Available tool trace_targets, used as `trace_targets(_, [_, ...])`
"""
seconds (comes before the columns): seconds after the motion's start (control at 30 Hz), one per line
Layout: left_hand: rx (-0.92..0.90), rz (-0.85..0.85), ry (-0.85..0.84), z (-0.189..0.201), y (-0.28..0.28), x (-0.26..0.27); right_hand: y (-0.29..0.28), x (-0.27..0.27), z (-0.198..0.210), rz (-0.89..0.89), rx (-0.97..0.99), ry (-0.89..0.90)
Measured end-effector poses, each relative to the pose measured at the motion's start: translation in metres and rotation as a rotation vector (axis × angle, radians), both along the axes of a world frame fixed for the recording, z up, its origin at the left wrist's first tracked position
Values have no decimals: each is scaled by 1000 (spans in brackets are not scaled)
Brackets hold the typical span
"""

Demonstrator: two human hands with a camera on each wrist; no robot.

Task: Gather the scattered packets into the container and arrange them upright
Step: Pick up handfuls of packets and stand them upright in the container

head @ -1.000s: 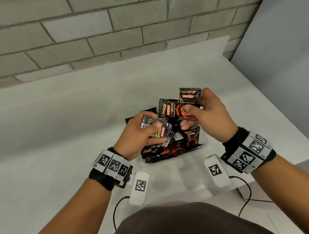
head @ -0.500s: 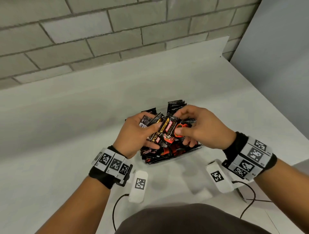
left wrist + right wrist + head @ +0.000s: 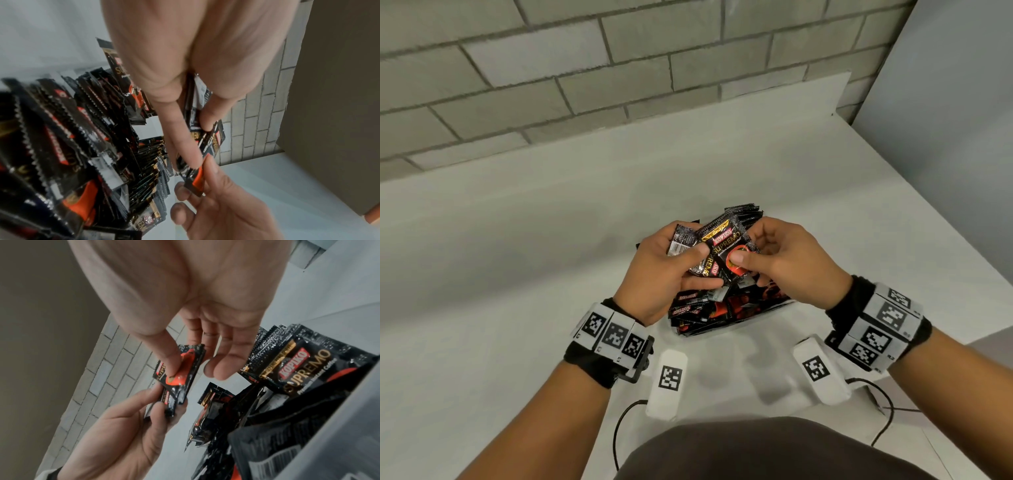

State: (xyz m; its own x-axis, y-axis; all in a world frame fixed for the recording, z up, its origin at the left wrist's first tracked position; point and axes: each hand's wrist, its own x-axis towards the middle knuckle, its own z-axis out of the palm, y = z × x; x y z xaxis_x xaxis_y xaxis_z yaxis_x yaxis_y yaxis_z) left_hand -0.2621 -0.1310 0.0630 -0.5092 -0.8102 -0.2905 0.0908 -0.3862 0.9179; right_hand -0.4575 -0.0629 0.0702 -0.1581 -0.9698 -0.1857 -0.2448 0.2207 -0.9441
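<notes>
My left hand (image 3: 688, 270) grips a small stack of black Kopiko Supremo packets (image 3: 707, 270) between thumb and fingers, above the clear container (image 3: 739, 322). My right hand (image 3: 751, 262) pinches the top packet (image 3: 724, 241) by its red-printed end, thumb on its face, and holds it against the stack. In the left wrist view the stack (image 3: 197, 134) sits edge-on in my left hand (image 3: 191, 129), and the right hand (image 3: 216, 203) pinches an orange corner. The right wrist view shows my right hand (image 3: 185, 363) on the packet (image 3: 185, 369). The container holds several packets (image 3: 722, 308), some upright (image 3: 298, 363), others lying jumbled.
The container stands on a white table (image 3: 517, 257) before a grey brick wall (image 3: 619, 68). Two white tagged modules (image 3: 669, 380) (image 3: 818, 370) with cables lie near the front edge. The table's right edge (image 3: 945, 246) runs along a grey panel.
The right hand brought its raised packet down and left onto the stack in the left hand. Both hands then lifted slightly above the container, still holding.
</notes>
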Motion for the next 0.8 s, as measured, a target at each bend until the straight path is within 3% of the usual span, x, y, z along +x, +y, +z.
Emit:
trace_targets(0.53, [-85,-22,-65,2,4,-3,5,5,-2,29,9,-267])
trace_targets(0.67, [-131,-144,-173,8,3,0,3,-6,6,85,-97,126])
trace_targets(0.8, [-165,-263,-261,8,4,0,-1,-13,23,246,-93,340])
